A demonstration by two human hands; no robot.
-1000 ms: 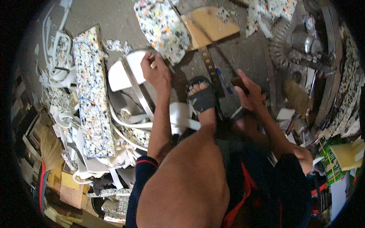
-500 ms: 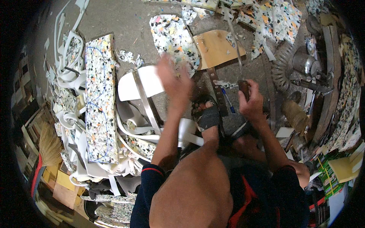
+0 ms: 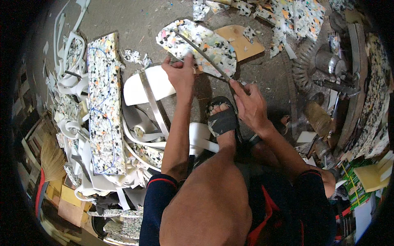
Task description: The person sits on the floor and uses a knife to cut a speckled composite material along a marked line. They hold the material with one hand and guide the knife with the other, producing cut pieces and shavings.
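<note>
In my right hand point(image 3: 251, 105) is a long, thin-bladed knife point(image 3: 201, 52); the fingers are closed round its handle, with the index finger stretched toward the blade. The blade lies slantwise over a rounded piece of speckled foam point(image 3: 219, 51), its tip toward the far left. Whether the edge has cut in cannot be made out. My left hand point(image 3: 180, 76) grips the foam's near left edge, thumb on top and other fingers curled beside it. Partly under the foam's right end is a tan rounded board point(image 3: 246, 45). A white rounded pad point(image 3: 137, 88) lies left of my left hand, crossed by a metal strip point(image 3: 151, 92).
To the left stands a long speckled foam block point(image 3: 104, 123) with blue curved lines, beside tangled white offcuts point(image 3: 76, 88). Foam scraps point(image 3: 305, 18) lie far right. A coiled hose point(image 3: 304, 69) and metal parts flank a wooden beam point(image 3: 353, 90). My sandalled foot point(image 3: 221, 119) is near centre.
My left hand has come onto the foam piece, which has turned and now covers more of the tan board. My right hand has moved left, swinging the blade from pointing away to lying across the foam.
</note>
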